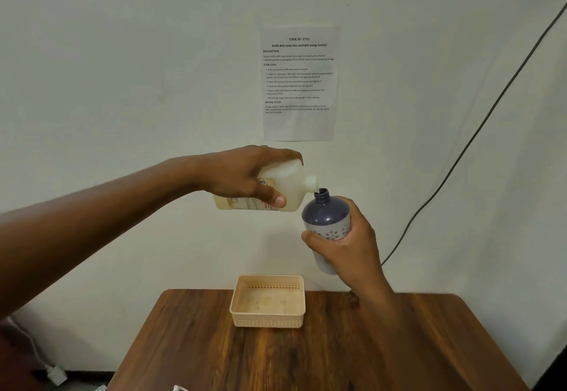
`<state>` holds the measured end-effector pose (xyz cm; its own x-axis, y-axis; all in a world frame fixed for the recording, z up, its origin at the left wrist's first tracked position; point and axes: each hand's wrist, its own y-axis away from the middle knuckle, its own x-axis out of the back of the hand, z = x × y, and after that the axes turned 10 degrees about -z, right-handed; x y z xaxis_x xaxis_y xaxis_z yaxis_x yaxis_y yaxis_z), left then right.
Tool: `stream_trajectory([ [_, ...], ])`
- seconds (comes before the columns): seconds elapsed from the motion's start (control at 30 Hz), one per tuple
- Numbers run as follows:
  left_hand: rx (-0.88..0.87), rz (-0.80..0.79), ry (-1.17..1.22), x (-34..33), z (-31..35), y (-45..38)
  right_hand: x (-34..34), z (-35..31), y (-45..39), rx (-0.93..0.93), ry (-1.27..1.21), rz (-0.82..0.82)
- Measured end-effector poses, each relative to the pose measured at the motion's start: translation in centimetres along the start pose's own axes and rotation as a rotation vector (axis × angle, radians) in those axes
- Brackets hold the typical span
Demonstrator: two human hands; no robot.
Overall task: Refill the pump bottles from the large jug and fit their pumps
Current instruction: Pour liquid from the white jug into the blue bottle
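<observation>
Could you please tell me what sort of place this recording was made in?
Probably a plain room set up for recording tasks: a printed task sheet taped to a bare wall, a small wooden table against it, and a cable hanging down the wall.

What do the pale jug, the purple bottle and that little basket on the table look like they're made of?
Jug: likely translucent, matte plastic; its whitish walls look cloudy.
Purple bottle: glossy plastic, judging by the bright highlights on its shoulder.
Basket: probably moulded beige plastic, with rows of small slots in its walls.
Table: wood or wood-look veneer, showing grain and a slight sheen.
</observation>
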<state>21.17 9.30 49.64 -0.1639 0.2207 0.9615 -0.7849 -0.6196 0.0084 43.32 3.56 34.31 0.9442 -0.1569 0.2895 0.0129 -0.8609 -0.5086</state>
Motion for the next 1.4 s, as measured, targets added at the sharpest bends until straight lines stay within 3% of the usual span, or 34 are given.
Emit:
stream_trajectory([
  [1.4, -0.017, -0.006, -0.02, 0.09, -0.25, 0.0, -0.08, -0.22, 0.48, -0.012, -0.032, -0.012],
])
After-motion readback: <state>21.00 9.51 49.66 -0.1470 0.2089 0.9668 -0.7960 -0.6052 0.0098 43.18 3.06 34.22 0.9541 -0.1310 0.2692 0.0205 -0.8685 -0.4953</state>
